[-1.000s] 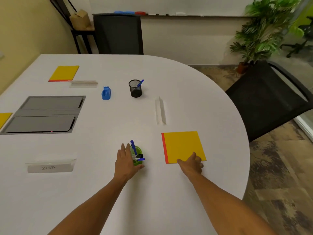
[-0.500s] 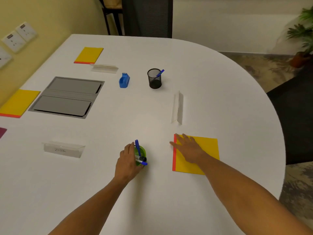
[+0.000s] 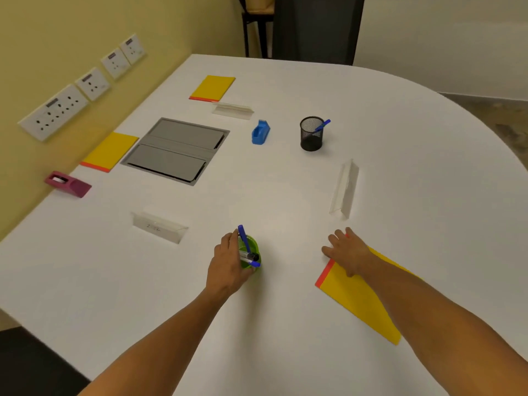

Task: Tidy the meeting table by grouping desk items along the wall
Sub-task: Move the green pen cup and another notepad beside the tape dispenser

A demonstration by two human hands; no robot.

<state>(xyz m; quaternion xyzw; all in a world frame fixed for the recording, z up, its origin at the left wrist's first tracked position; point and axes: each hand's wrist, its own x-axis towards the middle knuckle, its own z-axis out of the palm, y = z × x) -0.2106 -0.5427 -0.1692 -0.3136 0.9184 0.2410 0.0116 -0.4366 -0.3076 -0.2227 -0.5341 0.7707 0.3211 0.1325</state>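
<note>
My left hand (image 3: 228,264) is wrapped around a green pen cup (image 3: 251,248) with blue pens and a marker in it, near the table's front. My right hand (image 3: 347,250) lies flat, fingers spread, on the red-edged end of a yellow notepad (image 3: 363,295). Two more yellow notepads lie by the yellow wall, one far (image 3: 213,87), one nearer (image 3: 111,151). A black mesh pen cup (image 3: 311,134), a blue tape dispenser (image 3: 260,132) and a maroon dispenser (image 3: 68,184) stand on the white table (image 3: 400,155).
Three clear name stands sit on the table: near left (image 3: 158,227), right of centre (image 3: 345,188), far (image 3: 233,110). A grey cable hatch (image 3: 175,150) is set into the tabletop. Wall sockets (image 3: 54,111) line the wall. A black chair (image 3: 317,27) stands at the far end.
My view has swung left toward the wall. My right hand slid from the notepad's near corner to its red edge and the pad has turned. My left hand stays on the green cup.
</note>
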